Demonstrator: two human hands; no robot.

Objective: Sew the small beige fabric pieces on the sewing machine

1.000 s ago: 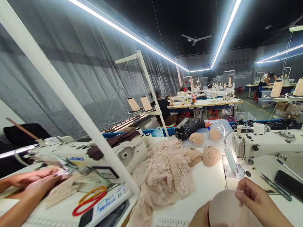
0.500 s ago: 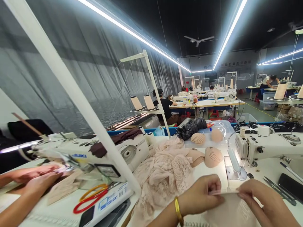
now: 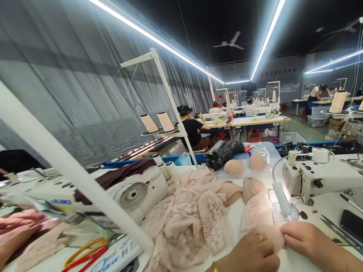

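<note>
The white bench (image 3: 235, 216) carries a heap of beige lace fabric (image 3: 184, 219), nested beige bra cups (image 3: 252, 189), a pale lace piece (image 3: 253, 211), a white sewing machine (image 3: 334, 177), dark tweezers (image 3: 339, 227) and a black phone (image 3: 353, 223).

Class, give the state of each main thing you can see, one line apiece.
Left hand: curled, grip hidden
Right hand: palm down
Beige piece: between both hands, partly covered
Lace pile: crumpled
Beige cups: mostly nested
Dark cloth: draped over a sewing machine
Strip lights: lit
</note>
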